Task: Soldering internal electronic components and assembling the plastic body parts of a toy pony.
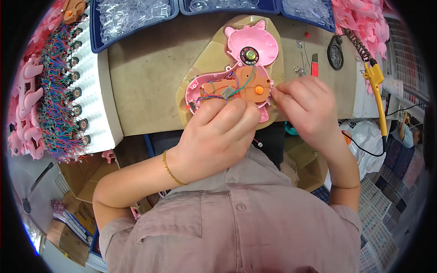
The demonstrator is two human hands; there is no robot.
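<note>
A pink plastic animal-shaped toy half-shell [262, 40] lies hollow side up at the table's front. A round black speaker [250, 55] sits in its head part. In the body part rests an orange-brown gearbox [248, 94] with an orange knob, crossed by thin coloured wires and a small greyish square piece [227, 93]. My left hand [223, 129] is closed over the body's near edge, fingertips curled down among the wires; what they grip is hidden. My right hand [307, 109] pinches at the shell's right edge beside the knob, on something too small to make out.
Blue trays [132, 32] of clear plastic parts line the far edge. Wired speakers [77, 93] fill a white foam rack at left, beside pink parts. A red-handled blade [314, 68], a black oval piece [336, 53] and a yellow soldering iron [375, 77] are at right.
</note>
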